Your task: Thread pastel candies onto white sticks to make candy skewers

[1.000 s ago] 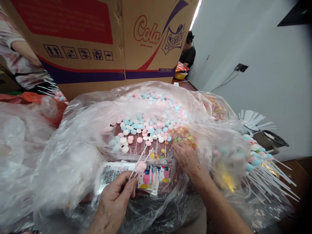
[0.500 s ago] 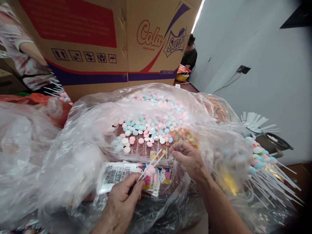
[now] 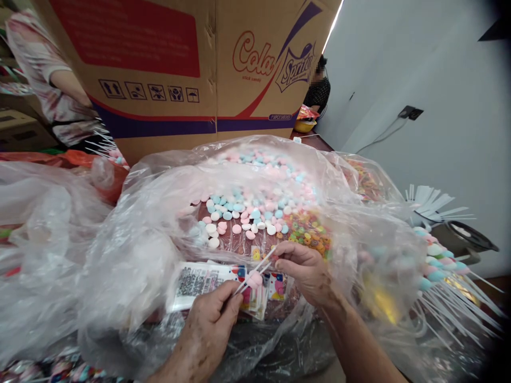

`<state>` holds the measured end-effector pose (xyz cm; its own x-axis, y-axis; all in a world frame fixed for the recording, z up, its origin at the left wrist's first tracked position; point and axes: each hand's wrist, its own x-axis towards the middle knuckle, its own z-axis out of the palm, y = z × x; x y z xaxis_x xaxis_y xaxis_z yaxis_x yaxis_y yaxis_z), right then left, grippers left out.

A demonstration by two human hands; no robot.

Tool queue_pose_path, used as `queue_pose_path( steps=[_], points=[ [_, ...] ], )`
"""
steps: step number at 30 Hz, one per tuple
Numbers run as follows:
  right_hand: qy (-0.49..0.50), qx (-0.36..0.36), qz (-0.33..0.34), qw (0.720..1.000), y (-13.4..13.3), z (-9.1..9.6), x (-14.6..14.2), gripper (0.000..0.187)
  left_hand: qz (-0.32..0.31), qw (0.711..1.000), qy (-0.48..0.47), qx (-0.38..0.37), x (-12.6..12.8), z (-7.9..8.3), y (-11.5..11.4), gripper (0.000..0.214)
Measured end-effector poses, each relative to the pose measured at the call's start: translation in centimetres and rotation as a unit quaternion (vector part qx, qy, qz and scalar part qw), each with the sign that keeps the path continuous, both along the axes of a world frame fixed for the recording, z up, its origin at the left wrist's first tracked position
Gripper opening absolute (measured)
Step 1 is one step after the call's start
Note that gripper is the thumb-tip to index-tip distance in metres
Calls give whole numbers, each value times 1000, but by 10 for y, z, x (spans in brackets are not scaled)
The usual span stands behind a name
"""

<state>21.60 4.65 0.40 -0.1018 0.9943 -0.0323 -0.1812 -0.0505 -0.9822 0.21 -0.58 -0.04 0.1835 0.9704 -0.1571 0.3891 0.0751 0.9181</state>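
Nearest, lower left: small colourful wrapped pieces (image 3: pixel 56 371), partly under plastic, too blurred to sort.

Near edge of the tabletop (image 3: pixel 235 243), about the middle: left hand (image 3: pixel 211 324) holds two thin white sticks (image 3: pixel 263 260) between thumb and forefinger, sticks slanting up and to the right. A pink candy (image 3: pixel 254 279) sits on the sticks, just beyond the fingers. Right hand (image 3: pixel 305 271) comes in from the right, thumb and forefinger brought close together at the upper ends of the sticks; cannot tell whether a small piece is between them.

Below and behind the sticks, along the near edge: printed packets (image 3: pixel 205 284), flat, overlapping, their right part partly covered by left hand and candy.

Farther in, mid-tabletop: small ring candies (image 3: pixel 311 234) in orange, yellow and green, heaped just beyond the right hand. To their left and behind, scattered pastel candies (image 3: pixel 239 210), pink, blue and white. Clear plastic sheeting (image 3: pixel 155 186) arches round and over the heap.

Right edge: bundle of filled candy sticks (image 3: pixel 443 266), candy ends toward the far side; beyond it, a metal vessel (image 3: pixel 465 236) with a dark rim.

Far edge: large cardboard box (image 3: pixel 159 58), upright, printed "Cola" and "Sprite". Left of it, a person's striped sleeve (image 3: pixel 59 53); right, a person in dark clothing (image 3: pixel 319 94) near a yellow bowl (image 3: pixel 305 126).
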Motion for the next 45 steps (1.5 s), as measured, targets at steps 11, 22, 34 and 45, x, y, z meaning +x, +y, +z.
queue_pose_path(
  steps=[11,22,34,45],
  points=[
    [-64,66,55,994,-4,3,-8,52,17,990,-134,-31,-3,-14,-1,27],
    [-639,304,82,702,79,-8,-25,24,95,974,-197,-54,-20,-13,-6,27],
    [-553,257,1,792,76,-22,-26,29,107,976,-181,-57,-27,-15,-4,29],
    [-541,272,47,794,72,-30,-28,27,100,983,-147,-54,-32,-15,-5,31]
  ],
)
